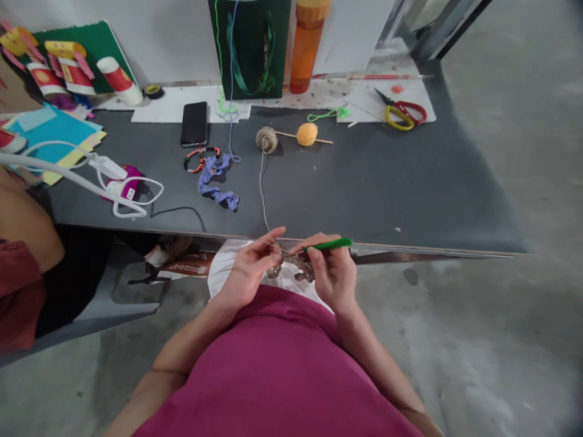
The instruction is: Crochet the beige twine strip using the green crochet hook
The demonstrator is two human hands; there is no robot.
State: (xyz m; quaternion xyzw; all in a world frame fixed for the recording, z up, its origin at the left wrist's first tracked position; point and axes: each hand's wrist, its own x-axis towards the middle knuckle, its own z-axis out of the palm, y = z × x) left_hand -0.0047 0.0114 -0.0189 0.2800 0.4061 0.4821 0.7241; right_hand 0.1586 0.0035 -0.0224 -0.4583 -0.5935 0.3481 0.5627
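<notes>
My left hand [248, 271] pinches a small tan crocheted piece [294, 267] at the table's near edge, with its fingers lifted around the thread. My right hand [333, 274] grips a green crochet hook [330, 244], whose tip is in the crocheted piece. A beige thread [262, 188] runs from a ball of twine [266, 139] on the dark grey table [364, 194] down to my left hand. Beyond the twine lies an orange yarn ball [306, 134] on a wooden stick.
Farther back lie a black phone [194, 124], a beaded bracelet [199, 159], a blue crocheted strip [215, 182] and red-handled scissors [401, 110]. A green bag [249, 48] and an orange bottle [306, 45] stand behind them. White cables [113, 182] lie at left, beside a person's red sleeve [18, 291].
</notes>
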